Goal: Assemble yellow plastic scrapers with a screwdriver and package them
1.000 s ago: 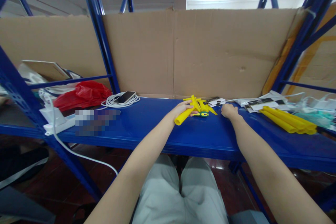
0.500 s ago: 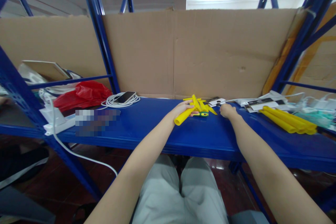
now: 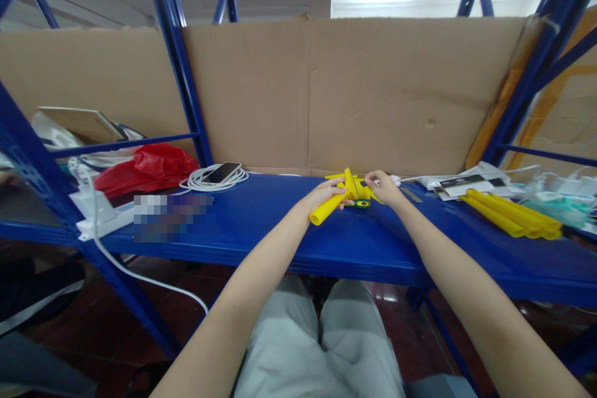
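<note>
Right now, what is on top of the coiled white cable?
A phone lies on the cable, whose loops show around it. Whatever is directly beneath the phone is covered.

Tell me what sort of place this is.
Probably a workshop or storeroom: blue racking frames a blue shelf used as a workbench, cardboard stands behind it, and the left hand holds a yellow tube there.

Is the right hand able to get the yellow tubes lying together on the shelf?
Probably yes: the yellow tubes lie uncovered on the right hand's side, with nothing tall between. It would first have to leave the yellow piece the left hand holds.
</note>
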`<action>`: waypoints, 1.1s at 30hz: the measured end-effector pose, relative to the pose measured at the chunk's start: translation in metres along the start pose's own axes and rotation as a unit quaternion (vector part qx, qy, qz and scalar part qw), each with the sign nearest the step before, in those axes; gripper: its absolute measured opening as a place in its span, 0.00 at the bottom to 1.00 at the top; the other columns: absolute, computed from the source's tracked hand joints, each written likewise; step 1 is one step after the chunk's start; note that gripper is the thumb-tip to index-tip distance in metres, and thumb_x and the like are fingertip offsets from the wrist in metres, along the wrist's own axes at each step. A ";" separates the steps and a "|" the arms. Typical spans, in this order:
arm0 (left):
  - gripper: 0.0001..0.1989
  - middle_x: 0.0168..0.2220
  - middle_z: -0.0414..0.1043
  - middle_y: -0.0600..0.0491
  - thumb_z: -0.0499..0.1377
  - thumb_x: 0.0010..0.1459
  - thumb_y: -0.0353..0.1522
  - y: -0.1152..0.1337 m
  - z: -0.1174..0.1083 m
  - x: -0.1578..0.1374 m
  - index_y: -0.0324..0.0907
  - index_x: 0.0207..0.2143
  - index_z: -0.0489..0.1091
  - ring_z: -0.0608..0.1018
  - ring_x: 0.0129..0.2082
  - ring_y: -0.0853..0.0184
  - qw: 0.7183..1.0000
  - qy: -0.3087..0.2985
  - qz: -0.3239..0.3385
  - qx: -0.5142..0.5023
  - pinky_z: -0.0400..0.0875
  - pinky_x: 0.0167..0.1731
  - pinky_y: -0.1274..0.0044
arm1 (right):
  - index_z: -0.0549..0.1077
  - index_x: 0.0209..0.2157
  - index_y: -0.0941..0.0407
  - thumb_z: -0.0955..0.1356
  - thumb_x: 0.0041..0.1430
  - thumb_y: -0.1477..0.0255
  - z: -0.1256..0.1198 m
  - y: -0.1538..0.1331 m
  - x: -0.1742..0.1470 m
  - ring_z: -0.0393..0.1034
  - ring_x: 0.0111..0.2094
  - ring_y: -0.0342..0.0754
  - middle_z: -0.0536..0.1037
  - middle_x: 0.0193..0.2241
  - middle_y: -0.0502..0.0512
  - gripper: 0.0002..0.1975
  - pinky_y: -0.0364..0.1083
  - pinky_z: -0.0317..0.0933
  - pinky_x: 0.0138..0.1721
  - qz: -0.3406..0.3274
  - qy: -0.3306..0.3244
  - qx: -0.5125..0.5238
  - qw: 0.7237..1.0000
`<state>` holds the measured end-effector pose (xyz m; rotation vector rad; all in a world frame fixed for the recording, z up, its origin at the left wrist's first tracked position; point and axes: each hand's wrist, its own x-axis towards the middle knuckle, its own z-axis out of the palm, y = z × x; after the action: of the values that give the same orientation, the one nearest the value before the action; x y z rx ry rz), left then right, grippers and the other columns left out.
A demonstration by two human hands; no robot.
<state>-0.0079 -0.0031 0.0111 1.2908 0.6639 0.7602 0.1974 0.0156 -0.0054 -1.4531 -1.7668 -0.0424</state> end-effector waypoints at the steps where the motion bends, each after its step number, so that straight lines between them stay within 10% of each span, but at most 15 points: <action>1: 0.32 0.48 0.71 0.39 0.52 0.57 0.20 0.000 0.001 -0.001 0.40 0.63 0.51 0.78 0.24 0.69 1.000 0.000 0.004 0.005 0.68 0.18 0.83 | 0.70 0.33 0.57 0.61 0.55 0.74 0.003 -0.005 0.000 0.68 0.41 0.50 0.74 0.37 0.58 0.07 0.49 0.61 0.44 -0.021 0.003 0.029 0.999; 33: 0.31 0.45 0.72 0.42 0.53 0.56 0.21 -0.002 0.000 -0.002 0.41 0.62 0.53 0.78 0.23 0.70 0.999 -0.023 0.031 0.026 0.68 0.17 0.83 | 0.67 0.27 0.55 0.64 0.53 0.72 0.008 -0.032 -0.006 0.65 0.44 0.51 0.72 0.36 0.57 0.02 0.52 0.59 0.45 -0.106 0.023 0.118 0.987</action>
<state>-0.0086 -0.0050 0.0097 1.3773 0.6124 0.7650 0.1666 0.0037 0.0003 -1.0850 -1.8156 0.0211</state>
